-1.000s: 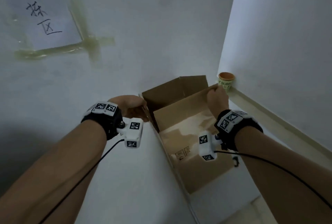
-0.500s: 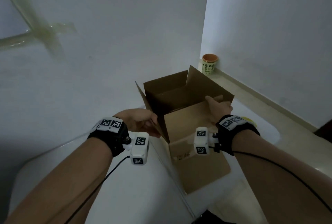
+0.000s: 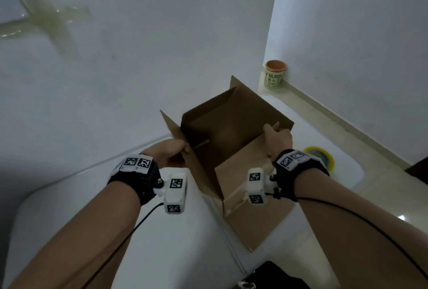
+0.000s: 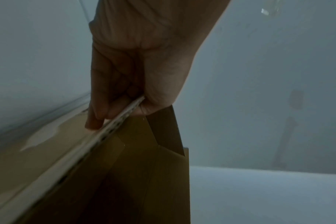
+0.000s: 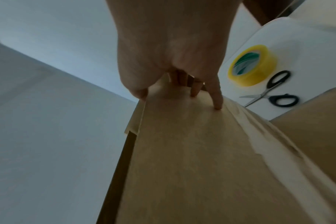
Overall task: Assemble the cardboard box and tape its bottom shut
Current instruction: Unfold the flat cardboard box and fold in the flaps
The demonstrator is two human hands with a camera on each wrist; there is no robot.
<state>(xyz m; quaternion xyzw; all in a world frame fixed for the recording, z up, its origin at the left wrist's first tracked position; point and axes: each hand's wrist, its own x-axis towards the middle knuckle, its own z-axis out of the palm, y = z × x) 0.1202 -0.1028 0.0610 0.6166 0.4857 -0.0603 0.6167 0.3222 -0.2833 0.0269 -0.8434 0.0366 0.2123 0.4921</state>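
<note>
Cardboard box [image 3: 234, 140] opened, left hand [image 3: 170, 153] pinching one edge, right hand [image 3: 276, 140] gripping opposite edge.

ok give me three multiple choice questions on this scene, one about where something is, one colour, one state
1. Where do the scissors lie?
A. inside the box
B. beside the tape roll
C. on the floor

2. What colour is the tape roll?
A. yellow
B. red
C. black

3. How is the cardboard box now?
A. flat
B. taped shut
C. opened up, flaps loose

Answers: 1 B, the right wrist view shows them next to the roll on the white table. 2 A, its rim is yellow. 3 C, the left hand and right hand hold its opposite edges, the inside showing.
</note>
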